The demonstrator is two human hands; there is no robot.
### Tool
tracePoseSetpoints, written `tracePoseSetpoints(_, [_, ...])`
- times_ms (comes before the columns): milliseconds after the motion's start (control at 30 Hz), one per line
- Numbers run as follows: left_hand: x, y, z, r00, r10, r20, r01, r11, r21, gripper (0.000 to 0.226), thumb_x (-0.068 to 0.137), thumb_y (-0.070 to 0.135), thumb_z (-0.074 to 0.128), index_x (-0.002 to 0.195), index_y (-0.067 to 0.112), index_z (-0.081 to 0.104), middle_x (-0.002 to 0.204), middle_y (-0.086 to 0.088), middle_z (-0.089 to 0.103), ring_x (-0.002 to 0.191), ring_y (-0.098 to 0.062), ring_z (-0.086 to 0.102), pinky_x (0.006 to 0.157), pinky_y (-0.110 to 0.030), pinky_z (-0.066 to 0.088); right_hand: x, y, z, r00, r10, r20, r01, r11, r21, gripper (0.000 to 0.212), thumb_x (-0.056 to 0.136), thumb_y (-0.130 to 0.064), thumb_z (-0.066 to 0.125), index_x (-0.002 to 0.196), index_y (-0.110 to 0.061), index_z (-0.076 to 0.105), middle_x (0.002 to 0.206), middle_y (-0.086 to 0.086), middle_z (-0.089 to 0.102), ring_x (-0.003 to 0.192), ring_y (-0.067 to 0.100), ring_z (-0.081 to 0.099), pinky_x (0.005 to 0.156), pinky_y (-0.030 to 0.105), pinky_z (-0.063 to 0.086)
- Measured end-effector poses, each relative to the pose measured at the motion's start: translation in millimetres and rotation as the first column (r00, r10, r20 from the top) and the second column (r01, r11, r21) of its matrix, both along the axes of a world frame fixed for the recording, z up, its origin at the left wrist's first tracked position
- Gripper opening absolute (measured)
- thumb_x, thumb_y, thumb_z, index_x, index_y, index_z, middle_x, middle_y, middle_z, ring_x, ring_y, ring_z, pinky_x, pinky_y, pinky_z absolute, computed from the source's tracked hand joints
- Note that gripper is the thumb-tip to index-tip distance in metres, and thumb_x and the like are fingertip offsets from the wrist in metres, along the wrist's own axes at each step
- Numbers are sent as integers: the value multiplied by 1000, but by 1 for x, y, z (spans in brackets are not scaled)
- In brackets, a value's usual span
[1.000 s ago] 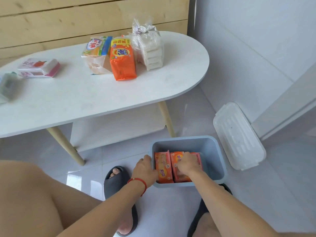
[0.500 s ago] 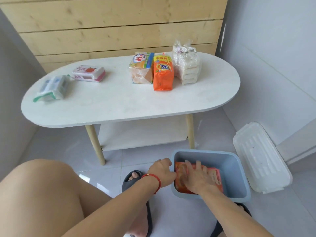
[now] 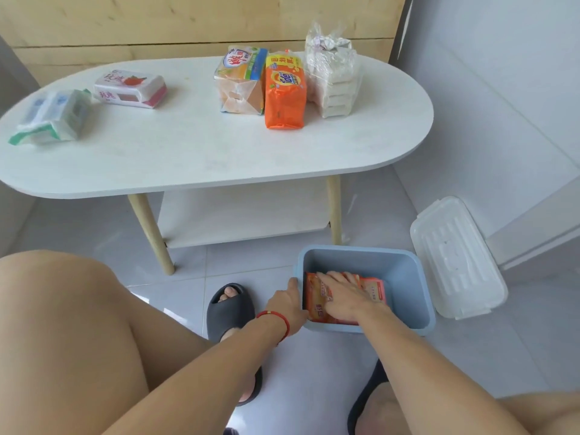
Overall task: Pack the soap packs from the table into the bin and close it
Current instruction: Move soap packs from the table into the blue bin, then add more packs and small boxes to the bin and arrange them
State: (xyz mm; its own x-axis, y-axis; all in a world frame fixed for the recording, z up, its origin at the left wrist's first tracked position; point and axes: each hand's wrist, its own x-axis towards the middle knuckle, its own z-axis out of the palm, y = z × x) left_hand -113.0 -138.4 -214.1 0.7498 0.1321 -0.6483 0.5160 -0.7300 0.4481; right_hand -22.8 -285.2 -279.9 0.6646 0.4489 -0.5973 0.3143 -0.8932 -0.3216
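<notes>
Your right hand [image 3: 340, 296] presses flat, fingers straight, on the orange soap packs [image 3: 373, 288] inside the blue bin [image 3: 408, 277]; left hand [image 3: 287, 304] grips its rim. Push evenly & w/ care, so packs lie level.

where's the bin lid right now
In the head view the white lid lies on the floor at the right, just beside the blue bin, leaning against the wall base.

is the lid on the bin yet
No, the white lid lies on the floor to the right of the open blue bin, apart from its rim.
</notes>
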Motion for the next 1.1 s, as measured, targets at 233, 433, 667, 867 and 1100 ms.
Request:
tracePoseSetpoints(233, [6, 3, -3, 994, -96, -43, 97, 995, 36, 76, 96, 28, 59, 154, 16, 11, 126, -16, 59, 109, -29, 62, 89, -34, 51, 2, -11, -8, 997, -34, -65, 36, 999, 26, 85, 93, -24, 56, 162, -37, 8, 171, -8, 5, 158, 18, 1, 126, 49, 7])
tracePoseSetpoints(433, [19, 25, 21, 993, -115, -17, 116, 989, 91, 54, 94, 32, 58, 142, 16, 38, 131, -12, 58, 115, -29, 59, 91, -37, 49, 6, -20, 20, 968, -245, 59, 236, 963, 131, 46, 100, -21, 57, 145, -29, 51, 150, 1, 52, 136, 22, 50, 111, 42, 44])
tracePoseSetpoints(667, [33, 94, 123, 958, -84, 275, 20, 973, 228, 42, 88, 30, 56, 129, 26, 58, 122, -2, 66, 108, -25, 61, 96, -35, 50, -7, 58, 121, 989, -140, 45, 98, 856, 508, 23, 94, -21, 56, 106, -29, 74, 96, -13, 72, 85, 7, 69, 74, 26, 58])
tracePoseSetpoints(867, [13, 177, 216, 746, 77, 662, -319, 913, 253, 16, 83, 21, 56, 79, 17, 72, 75, -1, 70, 76, -25, 64, 68, -31, 52, -8, 159, 228, 945, -8, 326, -253, 612, 749, 23, 89, -14, 58, 104, -19, 75, 98, -11, 73, 85, 5, 65, 72, 11, 48])
tracePoseSetpoints(1100, [21, 304, 218, 650, 183, 737, -626, 679, 383, 35, 90, 24, 54, 121, 14, 65, 121, -14, 60, 116, -34, 50, 92, -39, 44, 32, 291, 256, 920, 110, 376, -314, 782, 538, 55, 96, -17, 54, 150, -13, 43, 158, 6, 35, 145, 20, 36, 115, 30, 30])
